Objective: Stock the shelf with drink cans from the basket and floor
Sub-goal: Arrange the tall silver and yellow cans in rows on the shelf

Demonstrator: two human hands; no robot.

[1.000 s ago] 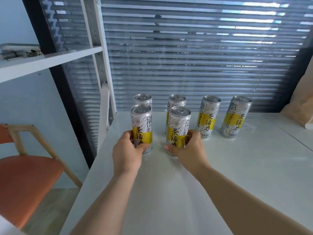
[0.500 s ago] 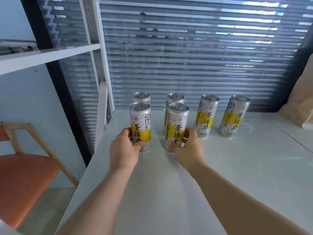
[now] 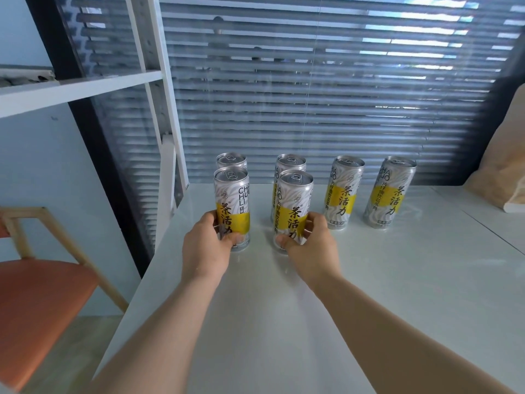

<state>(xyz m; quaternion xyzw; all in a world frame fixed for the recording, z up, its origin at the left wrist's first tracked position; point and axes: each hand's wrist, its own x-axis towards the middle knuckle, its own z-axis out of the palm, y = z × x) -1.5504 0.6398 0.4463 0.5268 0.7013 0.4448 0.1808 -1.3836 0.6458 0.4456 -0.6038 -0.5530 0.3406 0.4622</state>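
Several tall silver drink cans with yellow labels stand on a white shelf surface (image 3: pixel 397 280). My left hand (image 3: pixel 206 248) grips the front left can (image 3: pixel 231 194) near its base. My right hand (image 3: pixel 311 247) grips the front right can (image 3: pixel 294 200) the same way. Both held cans stand upright on the surface. Directly behind them stand two more cans, the back left can (image 3: pixel 231 160) and the back middle can (image 3: pixel 291 163), partly hidden. Further right stand a can (image 3: pixel 343 191) and the far right can (image 3: pixel 390 193), apart from each other.
Closed grey blinds (image 3: pixel 312 95) back the surface. A white shelf upright (image 3: pixel 159 109) and an upper shelf board (image 3: pixel 71 89) are at the left. An orange chair (image 3: pixel 37 302) stands below left. A brown paper bag (image 3: pixel 505 172) leans at the right edge.
Both hands have stayed on their cans. The two front cans sit slightly farther back, closer to the cans behind them; the right one has turned a little.
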